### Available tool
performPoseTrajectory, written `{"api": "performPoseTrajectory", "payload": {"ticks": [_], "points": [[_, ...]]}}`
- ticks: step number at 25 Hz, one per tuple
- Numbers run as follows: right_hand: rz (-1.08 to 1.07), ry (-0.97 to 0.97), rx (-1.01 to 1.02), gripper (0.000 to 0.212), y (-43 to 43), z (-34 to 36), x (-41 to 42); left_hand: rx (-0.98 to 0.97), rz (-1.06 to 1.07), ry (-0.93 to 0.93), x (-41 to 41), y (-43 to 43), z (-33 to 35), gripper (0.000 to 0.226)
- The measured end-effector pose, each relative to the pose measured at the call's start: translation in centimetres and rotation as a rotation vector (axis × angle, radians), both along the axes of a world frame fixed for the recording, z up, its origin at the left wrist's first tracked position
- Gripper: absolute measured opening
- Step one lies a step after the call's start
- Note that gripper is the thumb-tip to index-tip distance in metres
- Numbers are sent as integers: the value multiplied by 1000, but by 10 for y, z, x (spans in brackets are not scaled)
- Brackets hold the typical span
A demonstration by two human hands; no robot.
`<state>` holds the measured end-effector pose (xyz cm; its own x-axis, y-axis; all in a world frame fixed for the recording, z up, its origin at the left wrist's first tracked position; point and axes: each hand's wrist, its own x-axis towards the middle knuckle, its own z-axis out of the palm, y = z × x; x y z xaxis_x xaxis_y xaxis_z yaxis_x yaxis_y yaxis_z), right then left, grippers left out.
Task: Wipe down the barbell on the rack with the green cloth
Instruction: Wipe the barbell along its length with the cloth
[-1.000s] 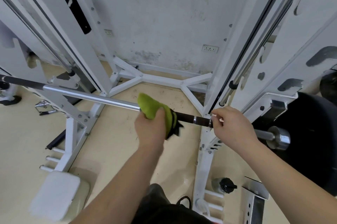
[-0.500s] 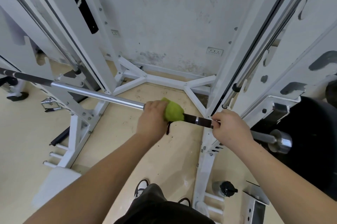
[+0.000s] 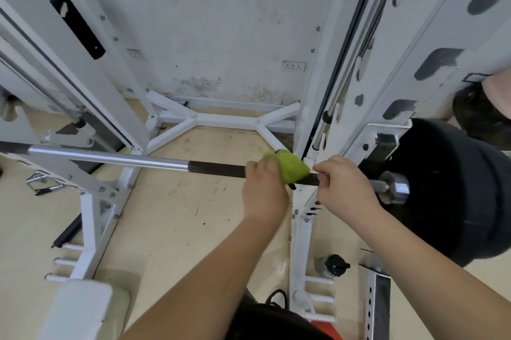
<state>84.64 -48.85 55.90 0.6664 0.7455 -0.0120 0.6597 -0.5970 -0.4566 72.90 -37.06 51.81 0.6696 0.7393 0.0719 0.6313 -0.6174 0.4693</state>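
Behind everything is a scuffed white wall (image 3: pixel 221 21) with a beige floor (image 3: pixel 179 215) below it, like a gym room. Close to the camera, the left hand (image 3: pixel 264 190) is curled tight around the green cloth (image 3: pixel 290 169) and squeezes it onto the barbell (image 3: pixel 110 158). The cloth is wrapped over the dark rough part of the bar, far toward its right end. I think it is held this way so it rubs all around the bar as the hand slides.

Just to the right, the right hand (image 3: pixel 345 187) is closed around the bar too, with bare fingers and no cloth. It sits very near the cloth, maybe touching it. It looks like it holds the bar steady so it does not roll.

Going outward, the bar lies across the white rack (image 3: pixel 309 201), which holds it up at a good height to reach. On the right end is a big black weight plate (image 3: pixel 453 193). To the left, the shiny silver part of the bar runs off toward the far side.

Down on the floor by the rack sits a small bottle (image 3: pixel 330 266). Near the bottom left is a white bench pad (image 3: pixel 80 309)
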Motion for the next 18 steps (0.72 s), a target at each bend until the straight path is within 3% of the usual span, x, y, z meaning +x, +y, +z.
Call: {"api": "performPoseTrajectory", "payload": {"ticks": [4,8,10,13,16,18], "points": [[-17,13,6,38,11,5,-2,-148,-372,-116,-12,-35,8,41],[42,-6,68,27,38,0,-16,-84,67,-230,-55,49,20,37],[95,5,69,22,55,-2,-33,-8,256,-180,-76,88,21,33],[195,30,52,22,80,-5,-59,-21,289,-52,-89,98,6,42],[205,73,67,27,96,-9,-71,-28,268,-107,-90,81,-7,52],[203,85,73,29,103,-7,-74,-98,192,-174,-100,71,-4,46]]}}
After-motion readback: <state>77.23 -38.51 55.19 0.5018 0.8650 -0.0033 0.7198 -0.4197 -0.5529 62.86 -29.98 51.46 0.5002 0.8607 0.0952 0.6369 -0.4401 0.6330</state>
